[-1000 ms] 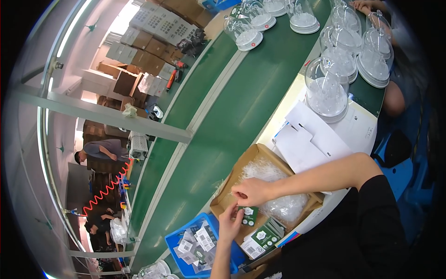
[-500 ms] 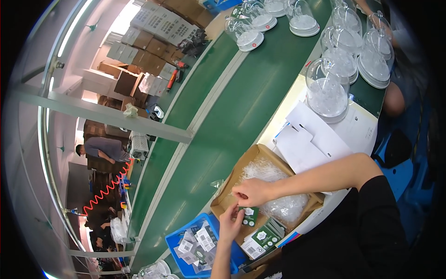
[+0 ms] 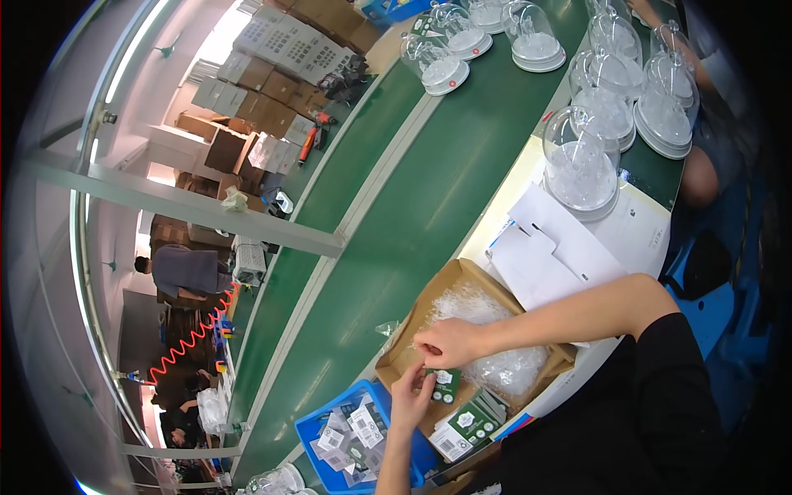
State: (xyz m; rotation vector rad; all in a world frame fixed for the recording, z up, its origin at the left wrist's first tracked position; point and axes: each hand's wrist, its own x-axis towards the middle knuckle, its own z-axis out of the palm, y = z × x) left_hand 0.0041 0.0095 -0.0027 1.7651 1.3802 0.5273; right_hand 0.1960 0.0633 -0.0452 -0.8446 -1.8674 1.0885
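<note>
My two hands meet over the near-left part of a shallow cardboard tray (image 3: 404, 339). My left hand (image 3: 407, 398) is closed on the edge of a green and white card (image 3: 445, 385). Just above the card, my right hand (image 3: 450, 341) is pinched shut; whatever its fingertips hold is hidden or too small to name. A heap of thin, clear plastic pieces (image 3: 516, 369) fills the tray's right side. Beside it, nearer to me, lies a stack of similar green and white cards (image 3: 468, 422).
A blue bin (image 3: 310, 443) with several tagged cards in clear plastic stands left of the tray. White sheets (image 3: 551, 244) lie beyond it. Several clear domes on white bases (image 3: 582, 175) stand farther along the green bench (image 3: 429, 194). Another person's arm shows at the upper right.
My hands stay together at the green and white card with hardly any movement. The person in the background has turned and lowered an arm.
</note>
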